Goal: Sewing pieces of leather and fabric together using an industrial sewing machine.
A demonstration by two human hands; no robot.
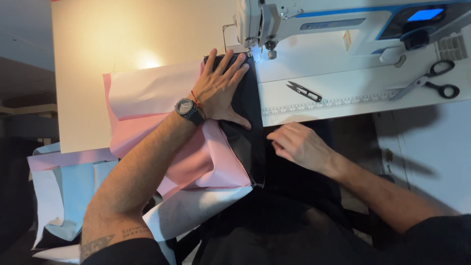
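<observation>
I look down on a pale table (88,59) lit warm at eleven o'clock; the room beyond it is dark at nine; a white sewing machine (314,24) with blue trim stands at one o'clock, a small blue screen (425,14) glowing on its body and a small yellow label (347,40) on its side; a printed ruler strip (333,103) runs along the table's near edge; black snips (304,91) lie just above it and black scissors (428,81) lie at two o'clock. My left hand (222,87) lies flat, fingers spread, pressing pink cloth (147,105) and dark cloth (248,132) to the table just below the needle at twelve; it grips nothing; a black watch (188,109) sits on its wrist. My right hand (299,144), at centre, is loosely curled with fingertips pinching the dark cloth's edge off the table's rim. Pale blue and white cloth (68,196) hangs at eight o'clock.
</observation>
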